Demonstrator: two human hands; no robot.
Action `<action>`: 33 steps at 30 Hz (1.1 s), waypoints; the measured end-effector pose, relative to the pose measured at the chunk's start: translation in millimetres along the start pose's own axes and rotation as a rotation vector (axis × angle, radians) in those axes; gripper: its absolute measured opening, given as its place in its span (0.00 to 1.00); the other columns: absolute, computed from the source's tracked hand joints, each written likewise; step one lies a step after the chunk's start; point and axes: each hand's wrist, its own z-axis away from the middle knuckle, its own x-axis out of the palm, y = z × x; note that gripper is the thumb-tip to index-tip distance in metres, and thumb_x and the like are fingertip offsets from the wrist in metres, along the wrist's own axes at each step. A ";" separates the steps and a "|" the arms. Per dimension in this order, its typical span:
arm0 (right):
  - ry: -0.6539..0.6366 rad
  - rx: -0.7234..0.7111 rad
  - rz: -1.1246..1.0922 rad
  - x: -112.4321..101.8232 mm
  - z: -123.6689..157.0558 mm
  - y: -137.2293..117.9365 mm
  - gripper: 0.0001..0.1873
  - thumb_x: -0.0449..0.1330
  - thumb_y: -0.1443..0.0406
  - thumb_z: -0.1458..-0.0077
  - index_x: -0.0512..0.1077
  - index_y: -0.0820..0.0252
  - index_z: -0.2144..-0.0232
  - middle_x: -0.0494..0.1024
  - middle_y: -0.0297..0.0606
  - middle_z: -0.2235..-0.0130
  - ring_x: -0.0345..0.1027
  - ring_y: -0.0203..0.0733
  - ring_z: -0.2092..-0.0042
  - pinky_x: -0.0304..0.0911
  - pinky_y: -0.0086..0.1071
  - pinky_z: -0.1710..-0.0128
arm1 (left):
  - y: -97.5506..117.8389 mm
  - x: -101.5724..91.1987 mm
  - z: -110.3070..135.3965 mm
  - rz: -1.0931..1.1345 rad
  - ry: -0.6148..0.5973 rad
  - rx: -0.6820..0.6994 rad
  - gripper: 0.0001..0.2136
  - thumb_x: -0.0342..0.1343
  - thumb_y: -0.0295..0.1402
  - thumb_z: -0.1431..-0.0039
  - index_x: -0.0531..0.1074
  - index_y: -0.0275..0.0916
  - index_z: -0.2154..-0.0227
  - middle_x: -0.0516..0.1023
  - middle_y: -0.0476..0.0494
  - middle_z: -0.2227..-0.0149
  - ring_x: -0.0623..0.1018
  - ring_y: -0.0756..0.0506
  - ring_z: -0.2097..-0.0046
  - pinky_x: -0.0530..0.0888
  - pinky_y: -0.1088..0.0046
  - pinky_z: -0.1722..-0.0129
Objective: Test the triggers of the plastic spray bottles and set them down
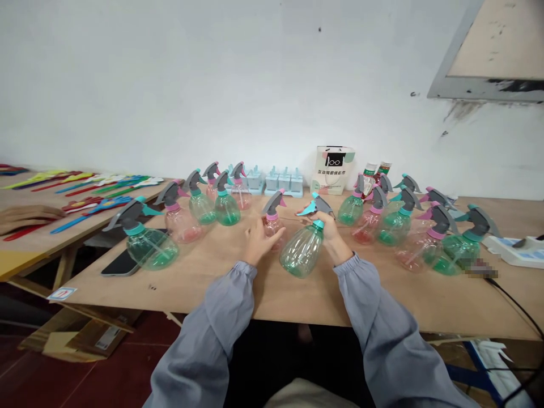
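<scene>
My right hand grips the neck of a green spray bottle with a teal and grey trigger head, tilted toward me above the wooden table. My left hand is closed around a pink spray bottle with a grey and pink head, which stands on the table just left of the green one. Both arms wear grey sleeves.
Several more green and pink spray bottles stand left and right. A black phone lies at the left. Light blue moulds and a paper bag sit by the wall. Coloured tools cover a side table; a white device sits far right.
</scene>
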 end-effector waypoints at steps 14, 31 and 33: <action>0.012 -0.050 -0.037 1.8 2.5 -0.5 0.12 0.59 0.66 0.69 0.72 0.53 0.74 0.78 0.30 0.75 0.69 0.39 0.73 0.62 0.32 0.73 | 4.5 -2.9 1.7 0.009 -0.024 -0.023 0.27 0.62 0.47 0.42 0.63 0.45 0.43 0.74 0.36 0.39 0.71 0.32 0.36 0.58 0.43 0.35; 0.124 -0.121 -0.018 -7.8 -1.5 0.3 0.09 0.57 0.63 0.69 0.66 0.53 0.77 0.71 0.29 0.78 0.69 0.39 0.73 0.67 0.34 0.70 | -0.9 0.5 -0.4 0.010 -0.024 -0.017 0.29 0.62 0.48 0.42 0.62 0.44 0.42 0.75 0.36 0.41 0.72 0.31 0.36 0.58 0.43 0.35; 0.131 -0.118 0.000 -7.8 -2.3 -0.3 0.10 0.58 0.63 0.68 0.67 0.53 0.75 0.75 0.31 0.74 0.73 0.40 0.69 0.67 0.33 0.69 | -0.1 -0.1 -0.5 0.017 -0.035 -0.022 0.29 0.62 0.48 0.42 0.62 0.44 0.42 0.76 0.36 0.41 0.72 0.31 0.36 0.57 0.42 0.35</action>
